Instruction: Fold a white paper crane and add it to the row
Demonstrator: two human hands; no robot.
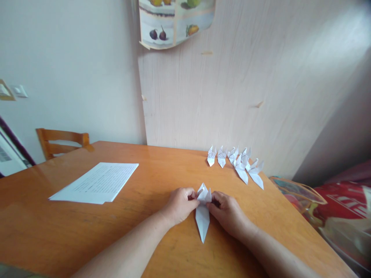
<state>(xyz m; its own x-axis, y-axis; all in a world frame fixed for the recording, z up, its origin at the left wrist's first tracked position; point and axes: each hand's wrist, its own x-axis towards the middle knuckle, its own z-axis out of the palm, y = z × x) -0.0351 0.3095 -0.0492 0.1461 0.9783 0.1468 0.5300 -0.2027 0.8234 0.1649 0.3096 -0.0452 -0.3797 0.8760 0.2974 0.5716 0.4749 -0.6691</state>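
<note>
A folded white paper figure (203, 220) with a long pointed lower end and pointed tips at the top is between my hands, over the wooden table. My left hand (181, 204) pinches its left edge near the middle, thumb and fingers closed. On the opposite edge, my right hand (227, 212) grips the paper the same way. Farther back on the right stand several similar folded paper figures (241, 168), some with printed text showing on them.
A stack of printed sheets (95, 183) lies on the left of the wooden table (162, 166). Behind the table's far left edge is a wooden chair (62, 137). Bags with red packaging (344, 200) sit beyond the right edge. A fruit poster (176, 25) hangs on the wall.
</note>
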